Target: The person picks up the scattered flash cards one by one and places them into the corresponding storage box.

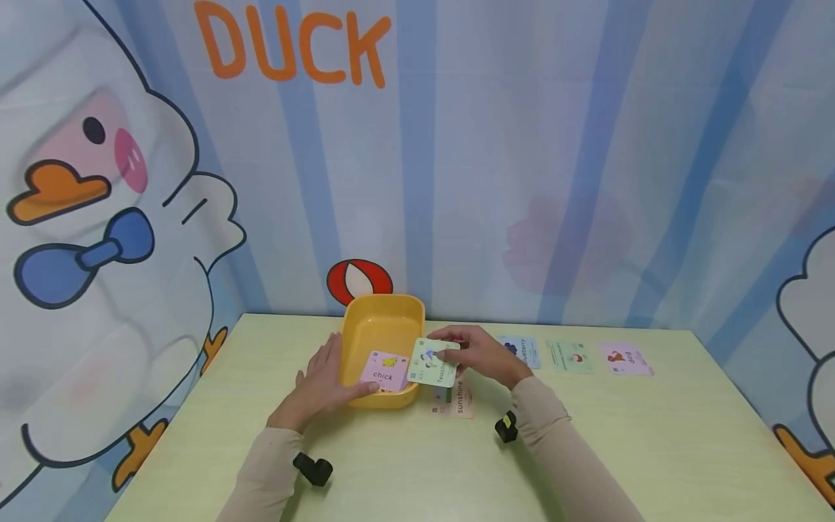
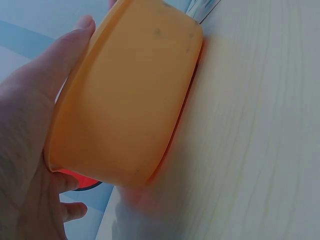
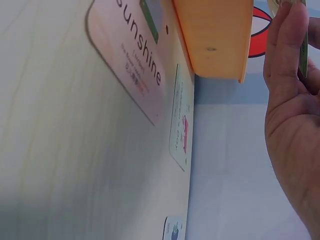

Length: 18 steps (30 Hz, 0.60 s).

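My left hand (image 1: 320, 388) holds the near left corner of a yellow plastic tub (image 1: 381, 308), its fingers along the left side and its thumb over the front rim. A pink "chick" flashcard (image 1: 386, 372) lies inside, towards the front. Between thumb and fingers, my right hand (image 1: 479, 355) pinches a pale green flashcard (image 1: 430, 364) over the tub's right rim, its picture side up; the word on it starts with "teache". Below that hand, a peach "sunshine" card (image 1: 462, 401) lies on the table, partly covered in the head view.
Right of the tub lie a blue "blueberry" card (image 1: 530, 353), a green card (image 1: 570, 357) and a purple "dog" card (image 1: 626, 359). Another pale green card (image 3: 181, 120) shows past the sunshine card. A printed duck curtain (image 1: 470, 181) hangs behind the table (image 1: 417, 471).
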Available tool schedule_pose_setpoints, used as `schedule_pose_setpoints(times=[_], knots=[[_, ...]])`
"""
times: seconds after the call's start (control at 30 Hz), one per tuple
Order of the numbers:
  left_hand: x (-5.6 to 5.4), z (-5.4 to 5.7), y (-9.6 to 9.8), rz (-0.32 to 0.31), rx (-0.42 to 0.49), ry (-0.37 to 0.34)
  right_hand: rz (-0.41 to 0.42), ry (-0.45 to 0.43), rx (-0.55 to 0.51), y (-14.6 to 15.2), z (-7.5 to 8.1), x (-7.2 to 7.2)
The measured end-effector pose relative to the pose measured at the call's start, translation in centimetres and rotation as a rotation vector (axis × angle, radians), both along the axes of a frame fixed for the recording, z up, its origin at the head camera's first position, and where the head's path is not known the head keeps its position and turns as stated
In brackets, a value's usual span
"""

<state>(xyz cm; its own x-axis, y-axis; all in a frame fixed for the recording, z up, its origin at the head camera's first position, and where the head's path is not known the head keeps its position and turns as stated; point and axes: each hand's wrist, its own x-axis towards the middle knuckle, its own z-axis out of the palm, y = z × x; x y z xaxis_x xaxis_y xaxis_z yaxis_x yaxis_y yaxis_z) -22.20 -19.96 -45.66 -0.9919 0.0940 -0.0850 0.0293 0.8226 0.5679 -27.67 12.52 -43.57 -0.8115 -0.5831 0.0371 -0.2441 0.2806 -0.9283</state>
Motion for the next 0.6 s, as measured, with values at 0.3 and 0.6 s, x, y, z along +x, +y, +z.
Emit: schedule_pose_setpoints(times=[0.3, 0.6], knots=[[0.0, -0.1, 0.0, 0.001, 0.001, 0.002, 0.004, -0.017, 0.006, -0.9, 0.7, -0.2], [0.1, 0.1, 0.0, 0.001, -0.001, 0.000, 0.030, 0.014, 0.004, -1.5, 0.5, -0.6]])
